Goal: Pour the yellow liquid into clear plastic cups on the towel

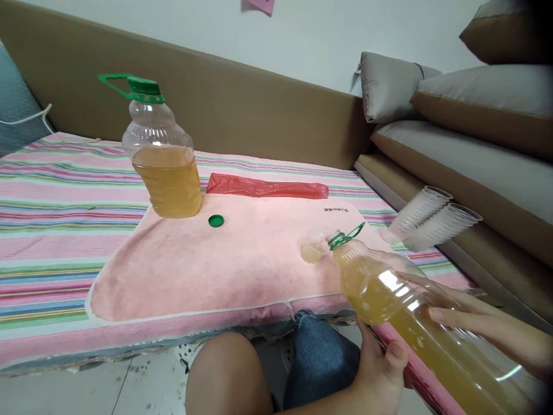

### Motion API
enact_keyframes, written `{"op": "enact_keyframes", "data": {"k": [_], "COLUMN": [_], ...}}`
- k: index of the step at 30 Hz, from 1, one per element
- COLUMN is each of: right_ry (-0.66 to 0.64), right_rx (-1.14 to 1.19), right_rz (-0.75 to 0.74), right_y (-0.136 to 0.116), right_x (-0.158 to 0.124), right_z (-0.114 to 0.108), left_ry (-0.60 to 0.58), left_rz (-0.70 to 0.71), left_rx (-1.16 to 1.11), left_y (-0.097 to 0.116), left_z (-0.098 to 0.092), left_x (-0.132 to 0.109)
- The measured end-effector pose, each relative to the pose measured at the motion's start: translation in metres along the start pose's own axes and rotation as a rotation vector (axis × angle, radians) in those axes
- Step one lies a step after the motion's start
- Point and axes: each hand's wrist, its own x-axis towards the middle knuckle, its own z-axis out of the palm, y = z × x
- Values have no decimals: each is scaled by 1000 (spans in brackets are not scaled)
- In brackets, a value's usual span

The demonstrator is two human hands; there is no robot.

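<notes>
- You had the tilted bottle (367,305) at four o'clock from the middle of your view, its green-ringed neck aimed toward ten o'clock and yellowish liquid inside.
- Your left hand (382,372), toward five o'clock, supported it from underneath, fingers grasping its lower side.
- Your right hand (479,317), out at four o'clock, lay along its other side, fingers outstretched and gripping the clear plastic.
- Right at the bottle's mouth was a clear cup (311,252) with yellowish liquid in it; you couldn't tell whether rim and mouth touched.
- Both were over the pink mat (242,259), spread on the striped bedding (47,230).
- A green cap (216,221) lay on the mat at nine o'clock.
- Near ten o'clock the second bottle (168,184) stood upright, capped in green and partly filled.
- Close to twelve o'clock was a flattened red bag (268,187).
- At three o'clock two stacks of clear cups (444,226) leaned beside piled cushions (475,155).
</notes>
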Motion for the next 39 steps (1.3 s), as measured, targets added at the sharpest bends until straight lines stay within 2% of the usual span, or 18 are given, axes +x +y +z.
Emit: {"op": "enact_keyframes", "data": {"k": [6,13,24,31,39], "right_ry": [16,0,-20,-38,59], "right_rx": [43,60,69,29,173], "right_rz": [18,38,18,-20,-41], "right_y": [0,3,5,11,11], "right_x": [0,1,3,10,9], "right_z": [1,0,0,-7,-5], "left_ry": [23,-59,-65,-43,-112], "left_rz": [-26,26,47,32,36], "left_rx": [14,-38,-39,54,52], "left_y": [1,9,6,13,24], "left_z": [2,6,3,0,2], "left_x": [1,2,3,5,18]}}
